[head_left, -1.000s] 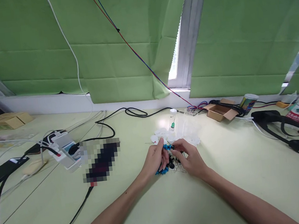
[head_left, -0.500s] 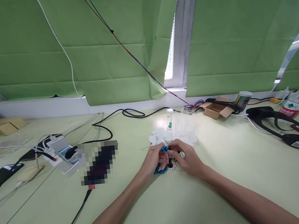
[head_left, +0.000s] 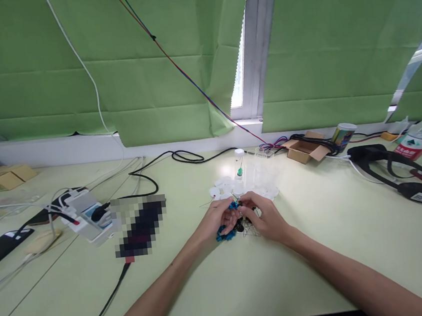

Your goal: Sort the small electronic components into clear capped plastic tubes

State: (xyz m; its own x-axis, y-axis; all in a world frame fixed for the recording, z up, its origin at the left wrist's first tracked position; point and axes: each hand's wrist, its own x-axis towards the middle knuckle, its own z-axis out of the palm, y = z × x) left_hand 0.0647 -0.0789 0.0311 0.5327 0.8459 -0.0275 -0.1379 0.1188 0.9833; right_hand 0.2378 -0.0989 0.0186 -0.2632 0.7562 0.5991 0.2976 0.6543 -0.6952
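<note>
Between the fingertips of both hands is a small blue part [head_left: 234, 205] with a black end; its exact kind is too small to tell. My left hand [head_left: 215, 220] pinches the blue side from the left. At the black end, the thumb and fingers of my right hand [head_left: 268, 215] are closed, partly covering it. Under the hands lie more blue parts [head_left: 224, 235], a black round piece [head_left: 240, 226] and several thin metal leads [head_left: 249, 230], partly hidden. Just beyond are white round pieces [head_left: 222, 189] and clear plastic containers [head_left: 262, 180].
A white-capped vial [head_left: 239, 153] stands behind a green-based needle [head_left: 239, 171]. To the left are a power strip [head_left: 89, 221] and a pixelated dark device [head_left: 143, 230] with a cable. On the right sit an open cardboard box [head_left: 303, 152], a black headset [head_left: 421, 186] and a bottle [head_left: 418, 141].
Both hands stay together around the small blue part, which has turned slightly between the fingers. The camera view has shifted a little.
</note>
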